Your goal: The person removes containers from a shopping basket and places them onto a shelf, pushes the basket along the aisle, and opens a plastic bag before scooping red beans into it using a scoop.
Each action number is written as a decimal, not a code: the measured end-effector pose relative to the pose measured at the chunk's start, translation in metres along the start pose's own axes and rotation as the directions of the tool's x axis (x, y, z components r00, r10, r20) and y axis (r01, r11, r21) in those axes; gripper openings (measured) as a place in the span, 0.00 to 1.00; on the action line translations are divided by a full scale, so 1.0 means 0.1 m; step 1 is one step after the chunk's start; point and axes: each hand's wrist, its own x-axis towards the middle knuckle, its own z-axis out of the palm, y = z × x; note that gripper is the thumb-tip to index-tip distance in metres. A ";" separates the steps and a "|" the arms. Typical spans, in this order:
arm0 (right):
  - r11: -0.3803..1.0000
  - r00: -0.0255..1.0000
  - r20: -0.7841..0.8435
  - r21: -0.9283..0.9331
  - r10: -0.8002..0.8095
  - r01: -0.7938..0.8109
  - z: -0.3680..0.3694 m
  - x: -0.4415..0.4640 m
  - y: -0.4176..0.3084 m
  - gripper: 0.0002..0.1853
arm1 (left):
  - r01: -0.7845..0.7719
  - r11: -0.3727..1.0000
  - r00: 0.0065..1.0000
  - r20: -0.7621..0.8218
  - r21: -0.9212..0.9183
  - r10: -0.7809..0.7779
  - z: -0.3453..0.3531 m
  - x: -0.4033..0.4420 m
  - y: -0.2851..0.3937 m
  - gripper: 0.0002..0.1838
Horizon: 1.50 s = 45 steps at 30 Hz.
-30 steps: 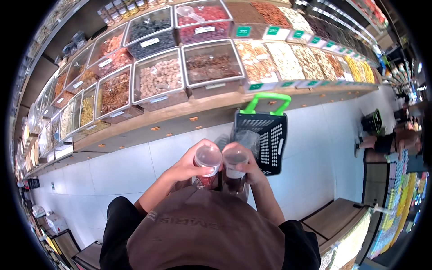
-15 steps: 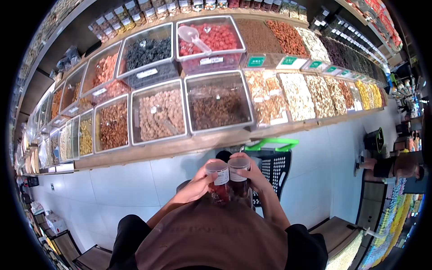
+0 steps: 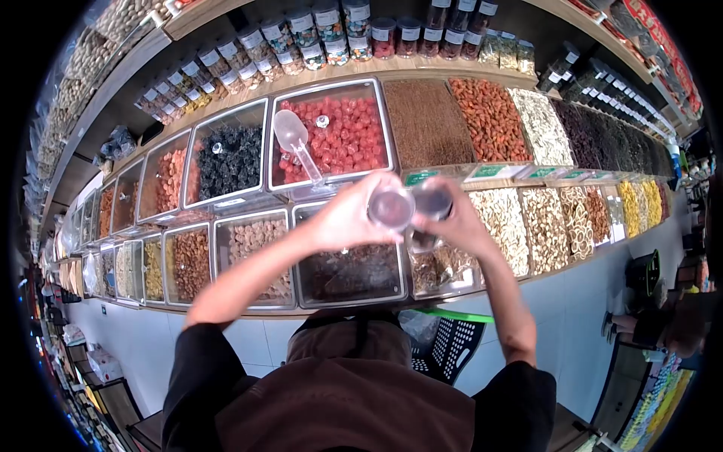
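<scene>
My left hand (image 3: pixel 350 212) is wrapped round a clear, round plastic jar (image 3: pixel 392 207). Its top faces me, and the contents look dark red. A second, darker jar (image 3: pixel 434 202) sits in my right hand (image 3: pixel 463 218), close beside the first one. Both hands are raised over the front row of food bins, arms stretched out, and are a little blurred. Beneath them is a covered bin of dark brown dried food (image 3: pixel 350 271). Past my left hand, a clear plastic scoop (image 3: pixel 292 135) lies on the bin of red dried fruit (image 3: pixel 343 124).
A shelf behind the bins carries several labelled jars (image 3: pixel 327 30). Open compartments of nuts and dried goods (image 3: pixel 501 218) run off to the right. A black basket (image 3: pixel 452 346) with a green handle (image 3: pixel 459 315) is below the counter. Another person (image 3: pixel 663 324) is at the far right.
Both hands have moved from close to my body, forward and up over the bins, with the jars still in them. The view has tilted up, showing more of the back shelf.
</scene>
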 end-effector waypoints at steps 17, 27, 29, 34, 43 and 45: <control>0.825 0.935 0.024 -0.465 -0.353 0.323 -1.55 4.10 -0.30 0.30 | -0.047 0.329 0.990 0.000 0.943 0.143 -2.35 3.15 0.44 0.36; 0.330 0.901 0.018 -0.927 -0.433 0.177 -1.35 4.48 -0.09 0.17 | 0.029 0.054 0.805 -0.055 0.998 0.590 -2.64 3.56 -0.61 0.36; 0.203 0.894 0.068 -0.964 -0.443 0.173 -1.38 4.48 -0.16 0.19 | 0.040 0.139 0.848 -0.107 0.989 0.519 -2.63 3.59 -0.57 0.37; 0.206 0.820 0.043 -0.959 -0.571 0.194 -1.39 4.55 -0.10 0.28 | 0.018 0.190 0.841 -0.117 0.982 0.529 -2.74 3.73 -0.73 0.39; 0.642 0.801 -0.204 -0.717 -0.563 0.269 -1.26 2.45 0.14 0.36 | -0.114 0.465 0.826 -0.176 0.878 0.535 -2.11 1.84 -0.48 0.27; 0.933 0.884 -0.388 -0.338 -0.260 0.126 -1.26 1.43 0.61 0.34 | 0.122 0.611 0.892 -0.356 0.782 0.277 -1.67 0.85 -0.52 0.25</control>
